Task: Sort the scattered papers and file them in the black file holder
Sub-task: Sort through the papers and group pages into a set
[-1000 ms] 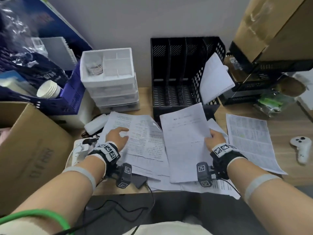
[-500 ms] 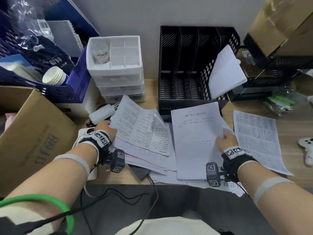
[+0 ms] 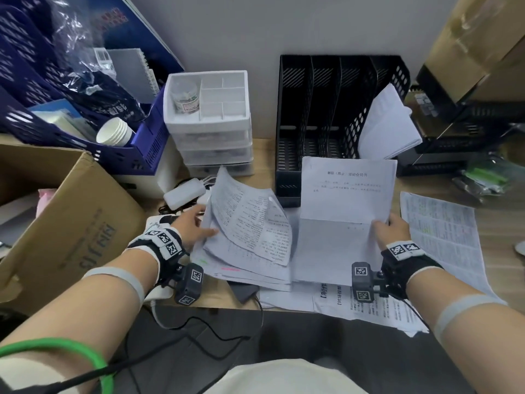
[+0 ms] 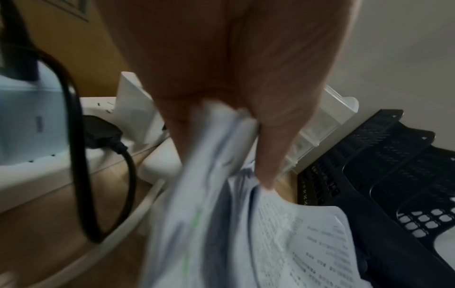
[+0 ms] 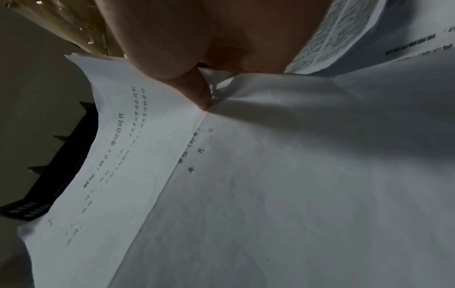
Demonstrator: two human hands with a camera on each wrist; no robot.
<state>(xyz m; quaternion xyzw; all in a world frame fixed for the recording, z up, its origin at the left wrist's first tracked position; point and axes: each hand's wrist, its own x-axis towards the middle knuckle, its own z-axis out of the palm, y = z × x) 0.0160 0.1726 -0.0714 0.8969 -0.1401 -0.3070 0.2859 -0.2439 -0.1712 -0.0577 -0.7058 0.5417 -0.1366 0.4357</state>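
The black file holder [image 3: 335, 115] stands at the back of the desk, its slots facing me; white sheets [image 3: 389, 126] lean against its right side. My left hand [image 3: 199, 226] grips the left edge of a sheaf of printed papers [image 3: 250, 223], which curl upward; thumb on top and fingers beneath show in the left wrist view [image 4: 236, 124]. My right hand [image 3: 389, 226] pinches the right edge of a mostly blank sheet with a heading [image 3: 346, 194], its far half bent up in front of the holder [image 5: 61, 165]. More papers [image 3: 369, 305] lie beneath.
A printed sheet [image 3: 443, 237] lies flat at the right. White drawer unit [image 3: 210, 120], blue basket [image 3: 85, 115] and cardboard box [image 3: 62, 211] crowd the left. A power strip [image 4: 74, 159] with a black cable and a white adapter [image 3: 184, 193] sit by my left hand.
My left hand slid to the papers' left edge and took hold, lifting them so they curl. The right-hand sheet's far half has bent upward toward the holder.
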